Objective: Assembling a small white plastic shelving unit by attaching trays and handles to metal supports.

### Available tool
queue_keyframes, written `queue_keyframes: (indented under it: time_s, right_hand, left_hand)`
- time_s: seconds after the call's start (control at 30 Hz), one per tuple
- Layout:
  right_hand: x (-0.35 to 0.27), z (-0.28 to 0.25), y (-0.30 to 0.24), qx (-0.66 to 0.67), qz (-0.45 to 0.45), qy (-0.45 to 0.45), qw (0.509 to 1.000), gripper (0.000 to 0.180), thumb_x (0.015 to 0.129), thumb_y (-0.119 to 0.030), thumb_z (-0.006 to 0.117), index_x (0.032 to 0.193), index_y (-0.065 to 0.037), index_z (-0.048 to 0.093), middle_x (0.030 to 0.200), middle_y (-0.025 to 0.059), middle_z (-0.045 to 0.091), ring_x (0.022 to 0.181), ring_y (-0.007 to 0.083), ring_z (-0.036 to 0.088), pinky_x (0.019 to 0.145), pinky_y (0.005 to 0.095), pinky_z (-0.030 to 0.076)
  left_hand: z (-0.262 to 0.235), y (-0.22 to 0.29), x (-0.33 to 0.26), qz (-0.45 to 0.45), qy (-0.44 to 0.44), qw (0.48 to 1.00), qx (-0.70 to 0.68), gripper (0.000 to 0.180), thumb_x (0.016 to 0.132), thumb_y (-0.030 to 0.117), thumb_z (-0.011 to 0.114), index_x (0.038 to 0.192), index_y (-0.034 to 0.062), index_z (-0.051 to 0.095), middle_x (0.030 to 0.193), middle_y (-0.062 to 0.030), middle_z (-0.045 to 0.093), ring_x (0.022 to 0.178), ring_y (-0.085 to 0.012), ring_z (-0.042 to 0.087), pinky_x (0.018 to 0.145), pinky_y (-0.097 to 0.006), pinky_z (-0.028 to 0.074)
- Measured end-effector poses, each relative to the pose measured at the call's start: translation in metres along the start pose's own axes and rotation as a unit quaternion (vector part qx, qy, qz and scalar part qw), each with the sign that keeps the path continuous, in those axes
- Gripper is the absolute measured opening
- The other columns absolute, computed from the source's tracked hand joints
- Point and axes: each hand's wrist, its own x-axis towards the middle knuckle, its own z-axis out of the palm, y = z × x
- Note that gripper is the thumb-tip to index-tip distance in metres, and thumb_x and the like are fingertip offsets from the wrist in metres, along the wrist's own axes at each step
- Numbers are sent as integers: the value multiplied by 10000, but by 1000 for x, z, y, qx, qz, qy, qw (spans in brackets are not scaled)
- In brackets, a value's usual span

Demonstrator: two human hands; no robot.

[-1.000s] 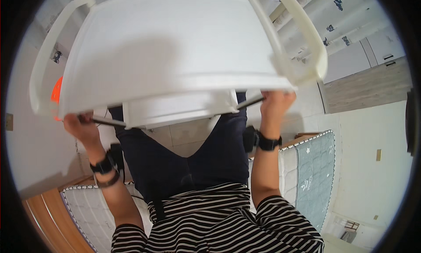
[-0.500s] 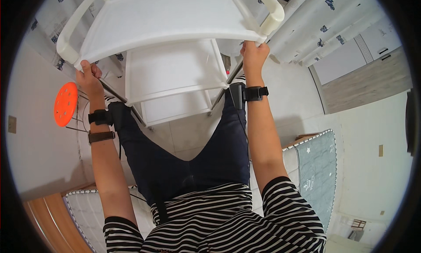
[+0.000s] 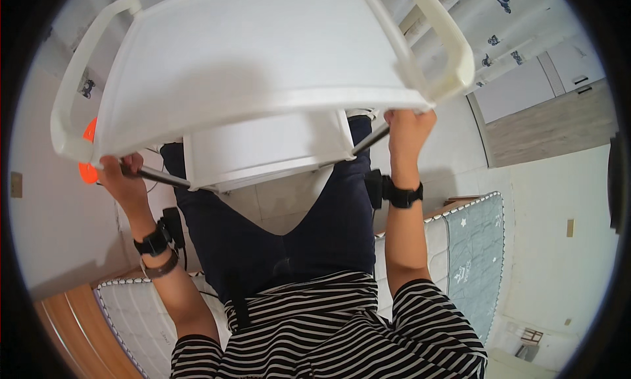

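White plastic trolley (image 3: pixel 250 70), metal posts, sits straight ahead of the person, on the far side of the legs, between both hands. Left hand (image 3: pixel 123 182) is wrapped round the left post (image 3: pixel 164 177), just under the near left corner of the top tray (image 3: pixel 263 102). Right hand (image 3: pixel 411 134) does the same on the right post (image 3: pixel 371 141) under the near right corner; exact finger wrap is partly hidden by the tray.

Change: half a second ago the top looked smaller and farther off, with two tiers showing below. Now it's larger, closer to the head, and covers more of the lower shelf (image 3: pixel 269 146); the orange stool (image 3: pixel 88 171) on the left is mostly blocked by the left handle (image 3: pixel 69 93). View is close to the one a second ago, grip spots unchanged. Reads as the trolley being raised or tipped while held, not let go. Can't tell if its feet are off the floor.

Orientation: tray's long axis runs left to right, skewed, left end nearer and right end farther. Long edge faces the person; left handle and right handle (image 3: pixel 457 54) run near to far along the short ends.
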Motion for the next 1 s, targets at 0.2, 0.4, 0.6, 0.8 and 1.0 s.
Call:
queue_keyframes:
  time_s: [0.2,0.4,0.6,0.8,1.0]
  right_hand:
    - [-25,-6,-8,57,-2,38,998,119,777,-6,537,663,6,506,553,25,475,479,86,434,425,223,302]
    - [-15,17,4,-3,-9,9,1000,133,800,-45,550,675,-6,525,553,17,490,486,80,443,442,230,323]
    - [-18,24,2,4,0,15,1000,104,798,-46,561,719,17,538,577,16,504,511,67,449,457,219,331]
    - [-12,21,4,-5,-11,3,1000,94,802,-48,570,744,21,542,591,14,510,498,68,442,450,218,330]
    - [-5,26,3,28,-14,5,999,90,799,-52,582,757,20,546,584,11,503,484,67,434,436,221,326]
  left_hand:
    - [-14,-9,-4,34,6,999,18,483,859,513,503,828,31,496,621,2,394,519,-76,364,443,-216,277]
    - [-23,-30,31,52,20,998,36,486,873,500,485,892,15,495,615,0,384,495,-83,353,434,-216,271]
    - [-23,-24,33,41,-6,999,28,436,891,474,462,892,38,479,628,-6,379,506,-101,339,465,-236,282]
    - [-24,-26,30,37,4,999,30,422,900,458,452,874,37,474,632,-9,386,510,-102,345,465,-235,288]
    - [-14,-19,24,46,21,998,37,464,895,452,465,1037,10,484,642,0,389,531,-93,355,464,-226,286]
